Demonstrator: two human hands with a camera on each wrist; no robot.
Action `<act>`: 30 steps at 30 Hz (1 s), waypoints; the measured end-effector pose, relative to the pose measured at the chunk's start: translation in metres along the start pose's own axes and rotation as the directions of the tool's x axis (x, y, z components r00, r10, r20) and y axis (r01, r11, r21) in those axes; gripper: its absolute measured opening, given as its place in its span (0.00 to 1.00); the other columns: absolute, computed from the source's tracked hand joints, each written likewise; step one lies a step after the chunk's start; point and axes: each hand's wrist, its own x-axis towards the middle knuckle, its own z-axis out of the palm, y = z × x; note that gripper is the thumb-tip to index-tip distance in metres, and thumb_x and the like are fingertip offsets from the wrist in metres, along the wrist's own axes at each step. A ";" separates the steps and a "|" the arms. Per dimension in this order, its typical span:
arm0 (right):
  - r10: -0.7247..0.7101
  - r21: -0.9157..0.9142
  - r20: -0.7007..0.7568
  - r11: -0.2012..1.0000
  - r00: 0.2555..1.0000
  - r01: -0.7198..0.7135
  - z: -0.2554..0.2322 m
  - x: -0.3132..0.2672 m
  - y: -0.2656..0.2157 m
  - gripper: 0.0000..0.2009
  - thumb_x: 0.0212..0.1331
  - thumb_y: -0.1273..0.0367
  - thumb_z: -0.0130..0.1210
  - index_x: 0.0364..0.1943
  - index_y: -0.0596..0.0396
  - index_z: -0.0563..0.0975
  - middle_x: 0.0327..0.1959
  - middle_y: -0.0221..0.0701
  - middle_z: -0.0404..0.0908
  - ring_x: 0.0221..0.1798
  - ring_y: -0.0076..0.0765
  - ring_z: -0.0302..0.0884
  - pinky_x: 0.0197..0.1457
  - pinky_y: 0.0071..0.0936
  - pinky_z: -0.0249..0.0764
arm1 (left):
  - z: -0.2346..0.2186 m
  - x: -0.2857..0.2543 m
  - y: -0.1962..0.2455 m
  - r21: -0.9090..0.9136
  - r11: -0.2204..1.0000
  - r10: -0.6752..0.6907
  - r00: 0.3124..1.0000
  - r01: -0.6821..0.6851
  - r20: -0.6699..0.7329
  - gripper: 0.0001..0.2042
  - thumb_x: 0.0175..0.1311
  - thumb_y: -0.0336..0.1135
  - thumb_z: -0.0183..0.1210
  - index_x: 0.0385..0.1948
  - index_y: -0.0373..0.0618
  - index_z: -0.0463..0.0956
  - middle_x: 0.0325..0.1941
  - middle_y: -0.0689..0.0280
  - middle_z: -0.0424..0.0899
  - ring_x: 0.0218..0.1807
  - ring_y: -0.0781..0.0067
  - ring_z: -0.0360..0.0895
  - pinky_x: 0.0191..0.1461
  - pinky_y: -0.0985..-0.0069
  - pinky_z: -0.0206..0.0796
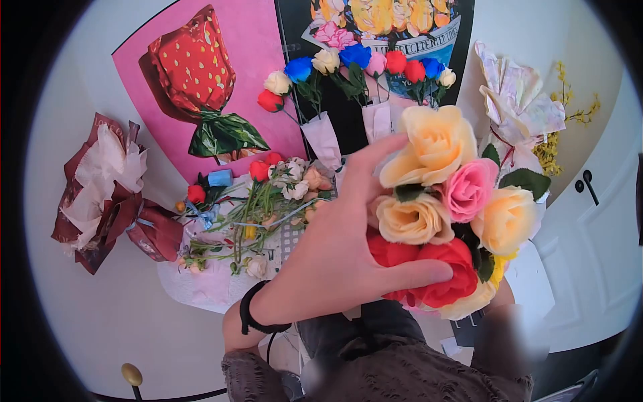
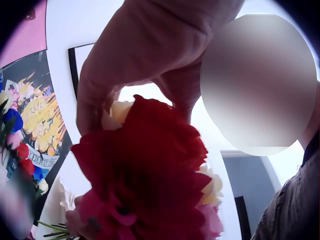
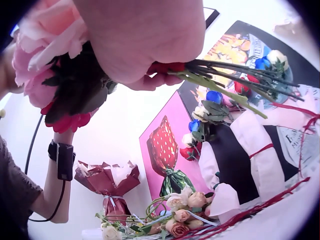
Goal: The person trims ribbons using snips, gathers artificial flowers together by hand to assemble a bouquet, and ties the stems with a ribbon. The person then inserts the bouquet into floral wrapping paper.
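Observation:
A bouquet of artificial roses [image 1: 467, 191], in cream, pink, red and yellow with dark green leaves, is held up in front of the body. My left hand [image 1: 338, 231] reaches around the near side of its blooms, thumb across a red rose [image 1: 447, 276] and fingers behind the cream ones. From above, the left fingers also curve around the flower heads in the left wrist view. My right hand [image 3: 145, 37] grips the bouquet below the blooms, and its bundled green stems [image 3: 237, 82] stick out past the fist. In the head view the flowers hide most of the right hand.
Loose flowers [image 1: 258, 214] lie heaped on the table. Small paper-wrapped roses [image 1: 323, 141] stand behind them. A maroon-wrapped bundle [image 1: 151, 224] stands left, a pale-wrapped one [image 1: 516, 100] right. Dark red ribbon [image 3: 250, 212] trails along the table. Posters line the back.

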 end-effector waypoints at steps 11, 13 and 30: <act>0.014 0.086 0.027 0.996 1.000 -0.017 -0.010 0.110 -0.007 0.23 0.55 0.63 0.58 0.53 0.57 0.70 0.54 0.38 0.73 0.57 0.39 0.69 0.60 0.34 0.65 | -0.002 -0.002 -0.028 0.336 0.937 0.113 0.993 -0.098 -0.024 0.46 0.46 0.32 0.70 0.67 0.45 0.46 0.63 0.59 0.61 0.64 0.66 0.65 0.64 0.68 0.59; 0.015 0.102 0.031 0.995 0.999 -0.018 -0.009 0.034 0.000 0.23 0.55 0.63 0.58 0.53 0.57 0.70 0.54 0.38 0.73 0.57 0.39 0.69 0.60 0.34 0.65 | -0.008 -0.001 -0.028 0.346 0.934 0.104 0.994 -0.087 -0.031 0.47 0.46 0.33 0.71 0.67 0.45 0.46 0.63 0.60 0.62 0.63 0.65 0.66 0.64 0.67 0.59; 0.057 0.230 0.049 0.971 0.997 -0.067 -0.020 0.043 -0.001 0.24 0.54 0.63 0.60 0.54 0.57 0.70 0.55 0.37 0.72 0.58 0.38 0.68 0.60 0.34 0.65 | -0.018 0.015 -0.011 0.577 0.752 0.305 0.944 -0.318 0.123 0.15 0.44 0.27 0.63 0.38 0.47 0.79 0.40 0.61 0.79 0.41 0.63 0.79 0.46 0.73 0.70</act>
